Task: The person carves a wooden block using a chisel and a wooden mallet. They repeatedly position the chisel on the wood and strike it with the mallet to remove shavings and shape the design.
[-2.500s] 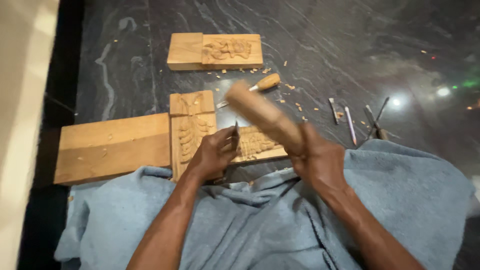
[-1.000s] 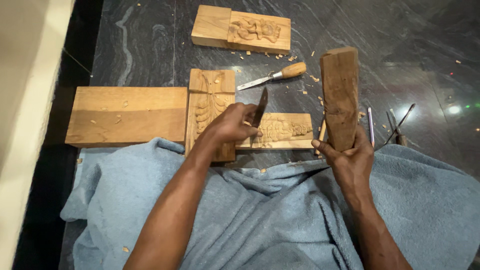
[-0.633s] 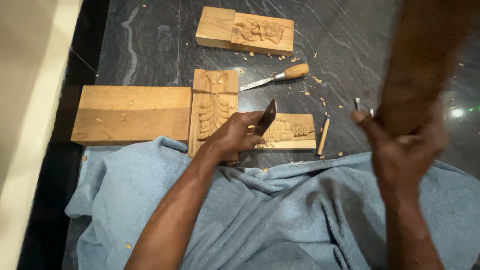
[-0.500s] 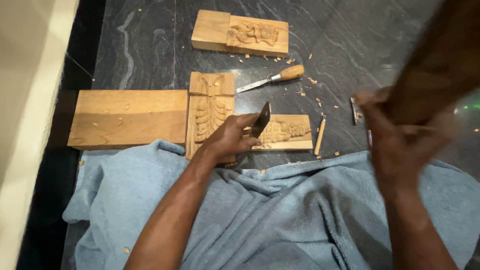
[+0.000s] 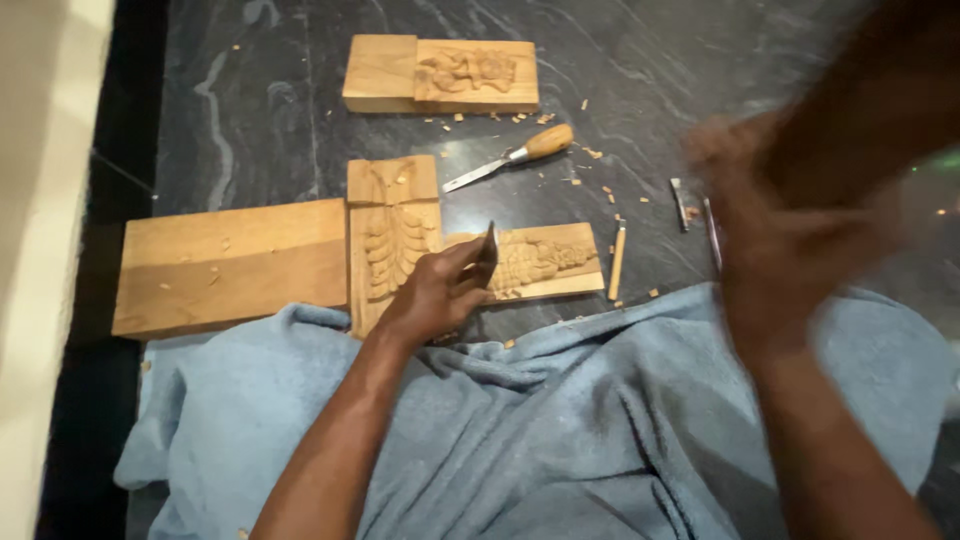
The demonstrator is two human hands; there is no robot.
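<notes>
A plain plank (image 5: 230, 265) lies at the left, touching my carved wood (image 5: 392, 240). My left hand (image 5: 432, 295) grips a chisel (image 5: 489, 243), its tip on the carving. Dark floor (image 5: 260, 110) beyond is open. My right hand (image 5: 790, 240) is a blur clutching a wooden mallet (image 5: 870, 120).

Head view, looking steeply down, close

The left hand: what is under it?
Under the left hand lie a carved panel and a carved upright block. The hand holds a chisel; its tip and the carving directly beneath are covered.
</notes>
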